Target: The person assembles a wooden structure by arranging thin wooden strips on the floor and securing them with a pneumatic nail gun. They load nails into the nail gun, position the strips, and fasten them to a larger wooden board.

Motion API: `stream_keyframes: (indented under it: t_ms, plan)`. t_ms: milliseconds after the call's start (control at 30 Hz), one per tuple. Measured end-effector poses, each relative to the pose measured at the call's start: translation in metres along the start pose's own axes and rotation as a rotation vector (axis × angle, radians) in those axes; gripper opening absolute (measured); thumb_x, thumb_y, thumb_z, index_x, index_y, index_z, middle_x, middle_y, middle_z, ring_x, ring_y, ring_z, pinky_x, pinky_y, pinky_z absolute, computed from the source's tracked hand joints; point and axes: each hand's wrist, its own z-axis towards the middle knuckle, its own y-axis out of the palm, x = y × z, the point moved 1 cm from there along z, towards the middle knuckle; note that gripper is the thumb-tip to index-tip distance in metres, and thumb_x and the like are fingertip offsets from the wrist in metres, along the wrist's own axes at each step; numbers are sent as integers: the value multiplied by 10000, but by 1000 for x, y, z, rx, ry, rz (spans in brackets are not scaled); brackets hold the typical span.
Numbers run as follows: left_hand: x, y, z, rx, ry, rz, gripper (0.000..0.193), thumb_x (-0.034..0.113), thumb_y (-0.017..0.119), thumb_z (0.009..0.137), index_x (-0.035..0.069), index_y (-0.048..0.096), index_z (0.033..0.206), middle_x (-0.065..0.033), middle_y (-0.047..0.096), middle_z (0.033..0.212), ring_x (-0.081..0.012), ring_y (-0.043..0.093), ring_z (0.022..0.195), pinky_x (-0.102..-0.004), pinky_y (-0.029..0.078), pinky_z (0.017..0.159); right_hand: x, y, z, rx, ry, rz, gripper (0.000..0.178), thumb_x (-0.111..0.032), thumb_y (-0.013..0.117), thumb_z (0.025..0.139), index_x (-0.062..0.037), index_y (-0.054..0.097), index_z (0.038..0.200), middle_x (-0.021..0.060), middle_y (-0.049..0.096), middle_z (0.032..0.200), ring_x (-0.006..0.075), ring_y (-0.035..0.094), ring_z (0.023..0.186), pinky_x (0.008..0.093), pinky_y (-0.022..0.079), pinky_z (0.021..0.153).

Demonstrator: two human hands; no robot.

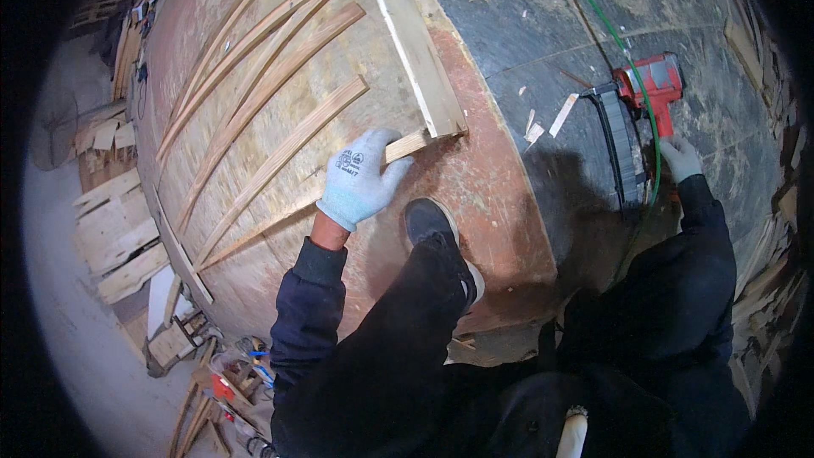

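Observation:
My left hand (363,176), in a light grey work glove, is closed round a thin wooden strip (409,146) near its end. That end meets the corner of a wide wooden board (411,42) standing along the strips' right ends. On the right, my gloved right hand (681,159) grips the handle of a red nail gun (655,80). The gun's long dark magazine (617,140) points toward me, resting on or just above the dark sheet; which one I cannot tell. Several more wooden strips (288,140) lie roughly side by side, left of the board.
A green air hose (606,17) runs past the nail gun. Wood chips (563,114) litter the dark sheet (526,25). My shoe (428,222) stands on the reddish worn panel (509,246). Plank offcuts (119,233) lie at left, tools (254,356) at lower left, scrap wood (767,271) at right.

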Motion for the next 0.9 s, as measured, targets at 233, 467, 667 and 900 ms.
stream_keyframes:
  t_ms: [233,467,667,900]
  plan:
    - [13,-1,10,1,-11,77,366,386,706,910,77,687,1105,-155,699,996,-362,693,864,-428,544,743,2,0,3,317,-68,-102,372,-301,699,917,-4,668,1137,115,690,1024,218,651,956,360,505,888]
    - [28,5,19,3,-3,31,395,418,692,915,54,683,1068,-171,686,945,-375,683,847,-441,537,742,28,9,34,315,-5,-201,606,-443,694,883,-21,626,1312,218,662,1257,337,647,1142,406,483,999]
    - [32,6,23,25,23,81,413,443,687,914,54,681,1052,-179,683,942,-380,690,844,-449,538,737,28,7,57,145,-24,-233,624,-435,715,865,4,623,1299,206,701,1163,339,673,1071,404,506,948]
    - [33,9,26,-13,-50,136,455,479,696,901,46,697,1044,-184,692,917,-378,697,829,-449,541,721,-18,-2,54,-162,92,400,344,-269,760,854,-24,677,1081,48,695,841,159,642,660,302,501,601]
